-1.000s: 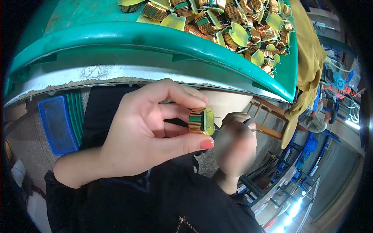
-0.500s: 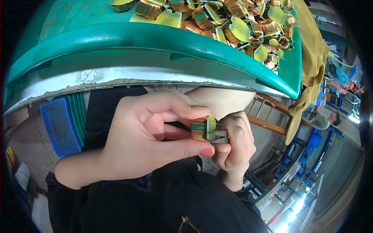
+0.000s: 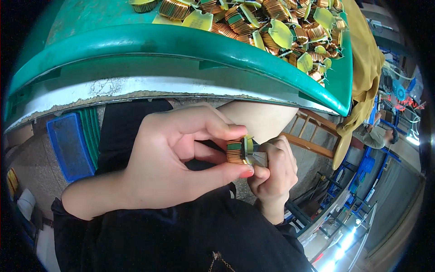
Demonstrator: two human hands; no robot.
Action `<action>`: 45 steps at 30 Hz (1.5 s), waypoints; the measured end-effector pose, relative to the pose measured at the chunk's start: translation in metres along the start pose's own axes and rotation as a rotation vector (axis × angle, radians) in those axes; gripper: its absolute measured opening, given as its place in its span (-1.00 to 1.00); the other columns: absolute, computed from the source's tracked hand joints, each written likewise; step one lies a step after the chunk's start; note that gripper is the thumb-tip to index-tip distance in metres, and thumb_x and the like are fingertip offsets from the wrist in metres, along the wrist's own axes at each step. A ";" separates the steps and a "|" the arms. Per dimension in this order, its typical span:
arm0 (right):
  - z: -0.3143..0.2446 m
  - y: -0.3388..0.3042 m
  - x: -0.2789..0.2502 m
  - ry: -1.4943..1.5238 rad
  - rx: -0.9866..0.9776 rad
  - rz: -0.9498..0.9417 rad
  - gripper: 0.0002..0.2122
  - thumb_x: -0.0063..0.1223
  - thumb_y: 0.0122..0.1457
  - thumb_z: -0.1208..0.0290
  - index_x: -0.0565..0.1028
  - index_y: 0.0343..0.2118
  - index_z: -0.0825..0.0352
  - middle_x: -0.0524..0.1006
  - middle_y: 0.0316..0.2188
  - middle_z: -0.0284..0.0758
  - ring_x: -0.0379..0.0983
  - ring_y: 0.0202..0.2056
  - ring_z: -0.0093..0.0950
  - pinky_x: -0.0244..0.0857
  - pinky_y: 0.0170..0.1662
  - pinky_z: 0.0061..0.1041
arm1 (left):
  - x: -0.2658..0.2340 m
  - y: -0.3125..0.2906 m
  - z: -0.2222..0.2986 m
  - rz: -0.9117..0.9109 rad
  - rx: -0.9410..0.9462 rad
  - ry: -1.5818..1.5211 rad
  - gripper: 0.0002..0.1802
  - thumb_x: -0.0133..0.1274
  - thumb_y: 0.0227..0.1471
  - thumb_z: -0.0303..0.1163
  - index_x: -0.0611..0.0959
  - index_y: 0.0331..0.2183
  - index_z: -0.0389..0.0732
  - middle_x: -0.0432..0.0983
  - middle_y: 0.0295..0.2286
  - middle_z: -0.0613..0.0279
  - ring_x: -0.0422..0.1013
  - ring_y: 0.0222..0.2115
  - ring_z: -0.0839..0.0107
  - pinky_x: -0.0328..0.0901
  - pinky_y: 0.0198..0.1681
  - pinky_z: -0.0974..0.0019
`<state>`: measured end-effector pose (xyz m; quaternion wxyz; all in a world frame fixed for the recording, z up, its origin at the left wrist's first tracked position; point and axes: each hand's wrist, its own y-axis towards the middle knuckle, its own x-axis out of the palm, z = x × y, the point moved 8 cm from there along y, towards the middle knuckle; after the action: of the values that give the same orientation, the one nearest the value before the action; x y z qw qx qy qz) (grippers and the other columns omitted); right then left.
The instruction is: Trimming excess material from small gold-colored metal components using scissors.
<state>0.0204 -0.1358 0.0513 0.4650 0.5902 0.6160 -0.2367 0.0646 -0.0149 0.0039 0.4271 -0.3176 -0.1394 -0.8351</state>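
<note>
In front of my lap, my left hand (image 3: 170,156) pinches a copper-wound toroidal coil (image 3: 235,153) between thumb and fingertips. The coil has a green band across its winding and a yellow-green base plate (image 3: 248,144) on its right side, with a thin lead sticking out. My right hand (image 3: 276,167) is closed in a fist just right of the coil. From it a grey metal tool tip (image 3: 259,158) reaches to the base plate's lower part. The rest of the tool is hidden in my fist, so its exact kind cannot be made out.
Beyond my hands, a green tray (image 3: 181,43) on a worn white table edge (image 3: 106,88) holds many similar coils (image 3: 276,34). A blue crate (image 3: 71,147) stands at left, a wooden stool (image 3: 312,136) at right, beside mustard cloth (image 3: 364,63). Another person (image 3: 376,137) is farther right.
The coil has shifted slightly right, closer to my right fist. The grey tool tip now meets the base plate's lower part, where a pointed end showed before.
</note>
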 end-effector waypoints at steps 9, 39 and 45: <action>0.023 -0.004 -0.008 0.558 0.301 0.065 -0.61 -0.20 0.21 0.09 0.40 -0.47 0.39 0.39 -0.56 -0.31 0.24 -0.56 -0.44 0.16 -0.41 -0.51 | 0.002 0.001 -0.011 0.005 -0.263 -0.221 -0.51 0.17 -0.23 -0.71 0.42 -0.16 -0.32 0.46 -0.25 -0.08 0.46 -0.34 0.24 0.42 -0.30 0.40; 0.019 -0.002 0.002 0.635 0.545 -0.644 -0.81 -0.17 0.24 0.37 0.37 -0.47 0.34 0.40 -0.62 -0.33 0.27 -0.60 -0.45 0.19 -0.46 -0.57 | 0.009 -0.008 -0.032 -0.042 -0.500 -0.469 -0.66 0.00 0.08 -0.27 0.43 -0.24 -0.37 0.46 -0.27 -0.26 0.49 -0.43 0.13 0.41 -0.39 0.33; 0.020 -0.003 0.003 0.662 0.577 -0.652 -0.82 -0.16 0.24 0.39 0.37 -0.47 0.34 0.40 -0.62 -0.32 0.27 -0.61 -0.45 0.18 -0.47 -0.58 | 0.008 -0.008 -0.032 -0.039 -0.500 -0.473 -0.69 -0.02 0.09 -0.29 0.43 -0.24 -0.36 0.46 -0.26 -0.25 0.49 -0.43 0.12 0.40 -0.40 0.34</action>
<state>0.0239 -0.1513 0.0390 -0.0319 0.5153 0.7906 -0.3292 0.0413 -0.0312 -0.0144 0.2757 -0.5945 -0.0315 -0.7547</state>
